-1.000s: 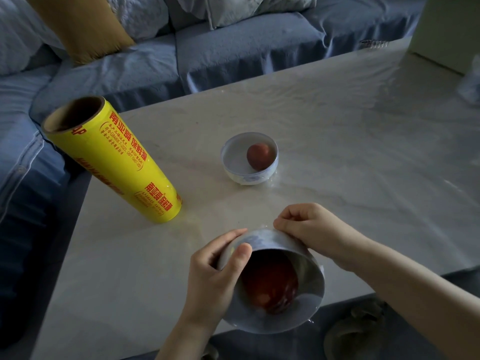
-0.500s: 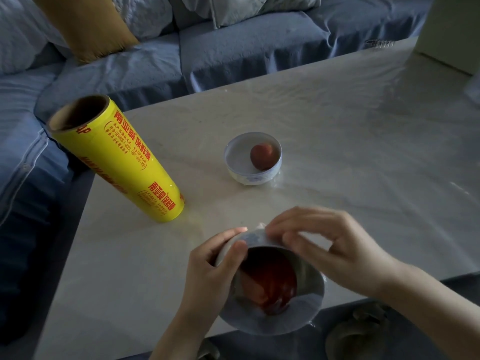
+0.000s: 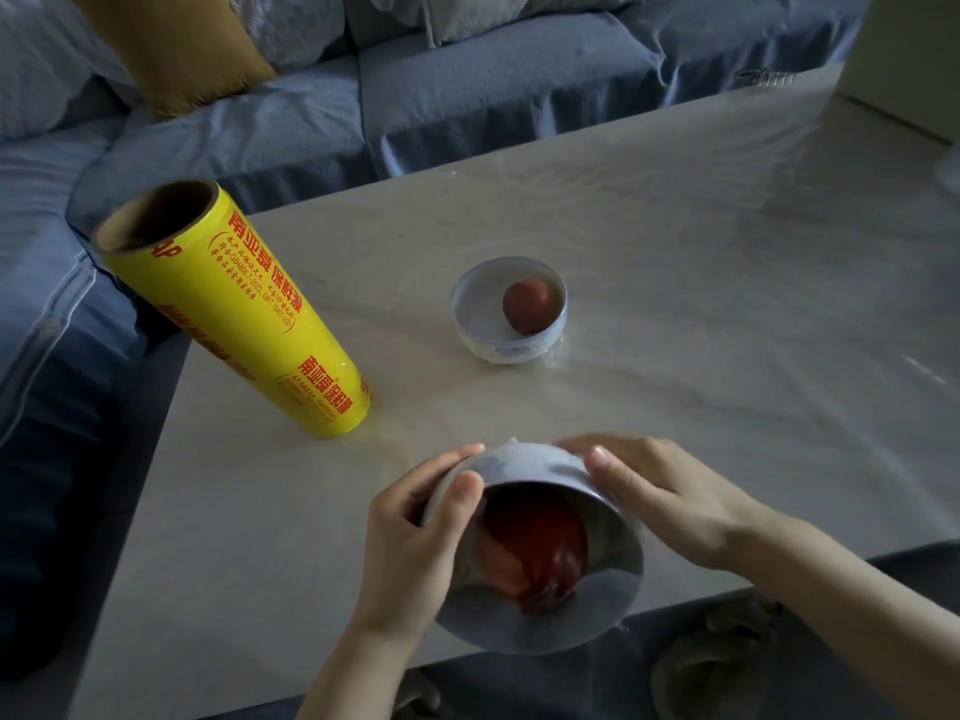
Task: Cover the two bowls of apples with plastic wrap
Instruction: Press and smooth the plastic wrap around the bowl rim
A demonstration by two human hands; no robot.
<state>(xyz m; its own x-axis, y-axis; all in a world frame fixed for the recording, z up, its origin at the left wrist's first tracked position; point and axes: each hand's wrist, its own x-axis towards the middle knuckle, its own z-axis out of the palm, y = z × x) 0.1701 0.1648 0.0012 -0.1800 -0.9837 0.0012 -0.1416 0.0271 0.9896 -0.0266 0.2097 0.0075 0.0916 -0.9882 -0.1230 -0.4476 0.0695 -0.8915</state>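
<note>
A white bowl [image 3: 540,615] with a red apple [image 3: 535,558] inside is tilted toward me above the table's near edge. Plastic wrap is stretched over its mouth and bunched at its base. My left hand [image 3: 415,532] grips the bowl's left side, thumb across the rim. My right hand [image 3: 670,501] lies over the bowl's upper right side, fingers spread along the wrap. A second white bowl [image 3: 506,345] with a smaller apple [image 3: 525,305] stands further back on the table, with wrap over it. The yellow plastic wrap roll [image 3: 234,314] lies at the left.
The pale marble table [image 3: 675,283] runs to the right, with a sheet of film lying on it. A blue sofa [image 3: 467,90] with a mustard cushion [image 3: 171,49] borders the far and left sides. A pale box [image 3: 914,59] stands at the far right corner.
My right hand has gone from pinching the wrap at the bowl's top to lying spread over its right side. My left hand keeps its grip.
</note>
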